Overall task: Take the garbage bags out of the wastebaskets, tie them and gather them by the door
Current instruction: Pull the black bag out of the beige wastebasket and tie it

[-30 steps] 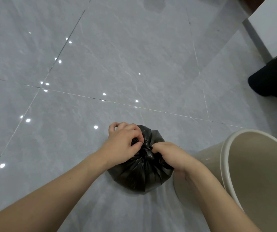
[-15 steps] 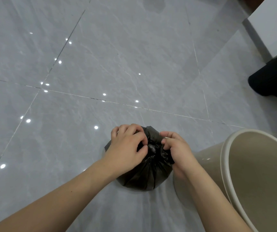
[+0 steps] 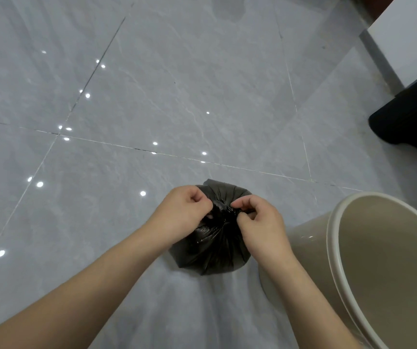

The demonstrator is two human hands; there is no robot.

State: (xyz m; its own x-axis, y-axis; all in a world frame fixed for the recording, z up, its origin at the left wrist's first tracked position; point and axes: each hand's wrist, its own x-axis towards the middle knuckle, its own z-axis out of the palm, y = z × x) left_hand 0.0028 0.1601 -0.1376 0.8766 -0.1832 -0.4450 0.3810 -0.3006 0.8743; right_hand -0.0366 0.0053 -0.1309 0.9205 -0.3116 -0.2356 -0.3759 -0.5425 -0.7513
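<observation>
A small black garbage bag [image 3: 210, 250] sits on the grey tiled floor, its top gathered into a knot between my hands. My left hand [image 3: 181, 212] pinches the bag's neck from the left with fingers curled. My right hand [image 3: 259, 222] pinches the neck from the right. A beige wastebasket [image 3: 333, 248] stands right of the bag with no liner in it, its inside bare.
The grey tiled floor [image 3: 152, 96] stretches ahead and to the left. A black object [image 3: 408, 122] stands at the far right below a white panel [image 3: 408, 34].
Both hands have shifted their hold on the bag's neck and drawn slightly apart. The bag looks more bunched at the top.
</observation>
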